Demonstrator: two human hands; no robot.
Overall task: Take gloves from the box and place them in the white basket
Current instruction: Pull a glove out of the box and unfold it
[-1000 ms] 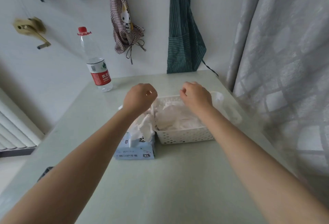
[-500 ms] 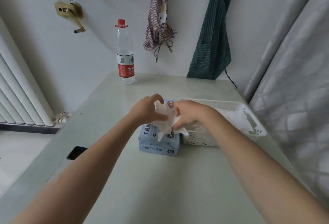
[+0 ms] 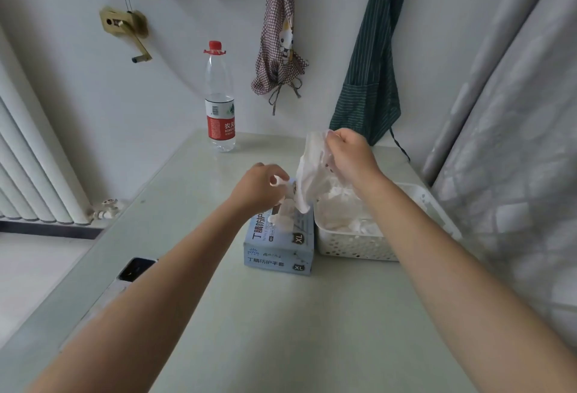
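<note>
right hand (image 3: 349, 158) lifted glove (image 3: 310, 174) higher, over basket (image 3: 352, 244)

Perforated plastic basket (image 3: 352, 247); glossy table (image 3: 281, 330); cardboard box (image 3: 278, 255).

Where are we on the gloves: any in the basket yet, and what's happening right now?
Done: the white basket already holds a pile of white gloves. In hand: the right hand pinches a glove lifted above the box, not yet over the basket; the left hand grips glove material at the box opening. Left: drop this glove in; more gloves poke from the box, number unknown.
</note>
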